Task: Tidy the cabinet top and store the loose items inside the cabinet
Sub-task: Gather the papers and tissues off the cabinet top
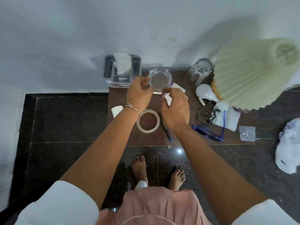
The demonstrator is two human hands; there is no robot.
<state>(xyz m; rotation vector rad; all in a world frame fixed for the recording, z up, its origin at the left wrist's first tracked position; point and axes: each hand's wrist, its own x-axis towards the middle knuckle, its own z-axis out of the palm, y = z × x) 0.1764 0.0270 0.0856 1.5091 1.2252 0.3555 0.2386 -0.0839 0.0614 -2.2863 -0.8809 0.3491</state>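
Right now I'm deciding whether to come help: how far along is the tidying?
Early, by the look of it. Nothing looks stored yet. In hand: the left hand holds the glass ashtray, and the right hand pinches a small paper packet. Still loose on the cabinet top: tape roll, pen, bulb, cable, blue glasses.

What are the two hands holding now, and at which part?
The left hand grips the round clear glass ashtray at its left rim. The right hand pinches a small white-and-purple paper packet at its edge.
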